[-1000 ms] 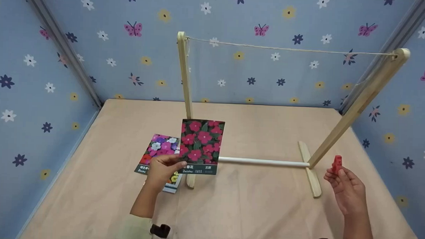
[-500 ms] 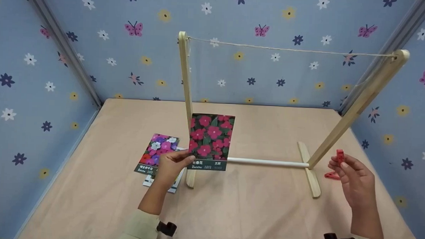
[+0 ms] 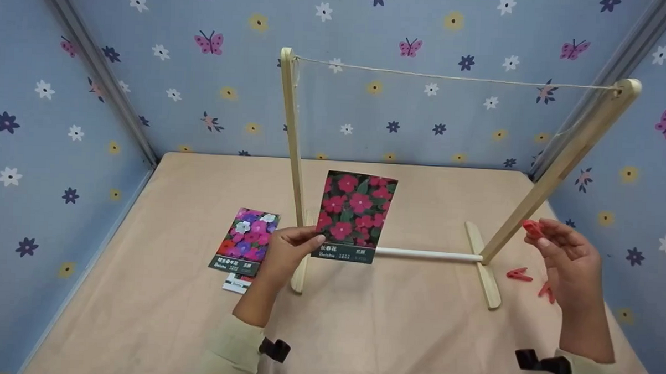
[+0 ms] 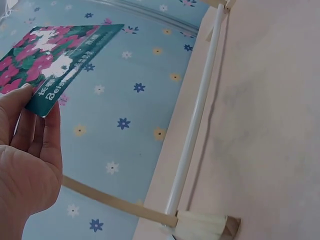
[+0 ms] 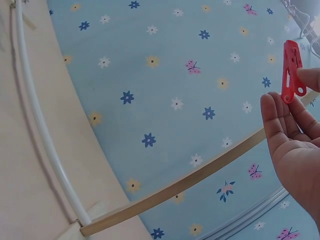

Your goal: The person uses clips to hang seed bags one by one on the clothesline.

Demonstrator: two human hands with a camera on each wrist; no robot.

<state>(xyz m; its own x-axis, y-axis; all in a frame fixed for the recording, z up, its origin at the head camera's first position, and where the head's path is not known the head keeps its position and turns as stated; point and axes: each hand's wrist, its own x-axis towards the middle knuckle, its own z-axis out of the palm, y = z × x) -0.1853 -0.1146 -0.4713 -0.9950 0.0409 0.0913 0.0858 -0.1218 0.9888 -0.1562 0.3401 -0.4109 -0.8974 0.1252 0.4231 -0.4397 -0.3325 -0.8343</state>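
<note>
Nothing hung yet on the thin twine string [image 3: 453, 77] stretched between the two uprights of the pale wooden rack [image 3: 555, 167]; judging by that, the hanging work was barely begun, with both the card and the peg held in the air below the line.

The left hand [image 3: 286, 254] was raised above the desk [image 3: 394, 333], forearm angled up and to the right. Its thumb and fingers [image 4: 30, 130] pinched the lower left corner of the glossy rectangular seed packet printed with red flowers [image 3: 355, 214], which stood upright beyond the fingertips, just in front of the rack's white crossbar [image 3: 427, 255]. A second packet with purple and pink flowers [image 3: 247, 240] lay flat on the desk just left of that hand, over a further card whose edge peeped out.

The right hand [image 3: 566, 256] was lifted near the rack's right upright, palm turned inward, fingertips pinching a small red plastic clothes peg [image 5: 290, 70] at its lower end. Two more red pegs [image 3: 519, 274] lay on the desk below and beside those fingers.
</note>
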